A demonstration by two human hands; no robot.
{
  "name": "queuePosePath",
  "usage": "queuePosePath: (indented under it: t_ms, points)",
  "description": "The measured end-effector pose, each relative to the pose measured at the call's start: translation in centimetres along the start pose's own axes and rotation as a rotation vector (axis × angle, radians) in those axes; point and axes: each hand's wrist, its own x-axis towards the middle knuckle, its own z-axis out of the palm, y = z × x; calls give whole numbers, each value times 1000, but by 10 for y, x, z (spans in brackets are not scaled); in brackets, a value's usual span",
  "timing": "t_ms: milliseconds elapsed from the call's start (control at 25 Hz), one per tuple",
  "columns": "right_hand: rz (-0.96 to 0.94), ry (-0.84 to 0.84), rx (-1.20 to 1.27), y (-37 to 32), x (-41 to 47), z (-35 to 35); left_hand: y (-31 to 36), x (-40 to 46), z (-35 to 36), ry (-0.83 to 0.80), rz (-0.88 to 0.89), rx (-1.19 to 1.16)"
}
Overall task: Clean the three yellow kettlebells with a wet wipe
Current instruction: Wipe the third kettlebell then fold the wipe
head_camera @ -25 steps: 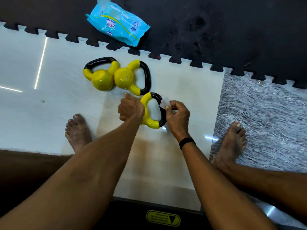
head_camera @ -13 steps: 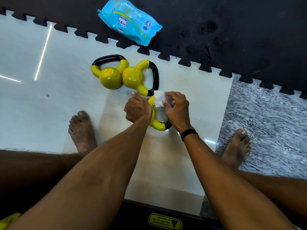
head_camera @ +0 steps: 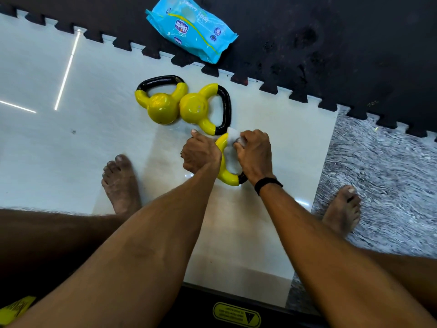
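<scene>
**Wiping the near kettlebell**

My right hand [head_camera: 254, 153]: fingers curled tight around the white wet wipe [head_camera: 230, 159], pressed on the handle of the nearest kettlebell [head_camera: 225, 176]. My left hand [head_camera: 201, 153] is closed over its body, steadying it on the floor [head_camera: 94, 143]. The other two kettlebells [head_camera: 163, 107] [head_camera: 201, 107] lie touching, just beyond. Blue wipes pack [head_camera: 191, 28] on the black mat [head_camera: 331, 43].

L hand [head_camera: 201, 153] gripped near kettlebell [head_camera: 223, 172] body; R hand [head_camera: 255, 155] pressed white wipe [head_camera: 230, 159] on its handle. 2 other kettlebells [head_camera: 163, 107] touching, on floor [head_camera: 94, 129]; wipes pack [head_camera: 191, 28] on black mat [head_camera: 331, 43].
</scene>
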Motion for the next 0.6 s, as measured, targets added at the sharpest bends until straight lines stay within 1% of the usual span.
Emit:
queuePosePath:
  t_ms: [120,200,240,280,360,440,480,520,600]
  points:
    - [328,39,-17,-2,-22,5,0,1,0,5,-71,-14]
    - [436,25,6,-5,-30,5,-1,0,0,6,-52,-12]
    - [422,23,4,-6,-28,3,-1,-1,1,4,-19,-6]
    - [363,25,-8,-8,-24,1,-1,-1,1,6,26,6]
    - [151,17,-57,-16,-8,-2,-2,-1,0,15,103,39]
    - [-82,-30,-113,-22,6,-5,-3,-1,1,16,122,51]
    - [-143,-64,-128,-23,11,-6,-2,-2,1,15,115,47]
    - [-150,-87,-118,-20,14,-6,-1,-2,1,16,102,42]
    - [-34,-54,-71,-13,9,-5,-2,-1,1,28,74,31]
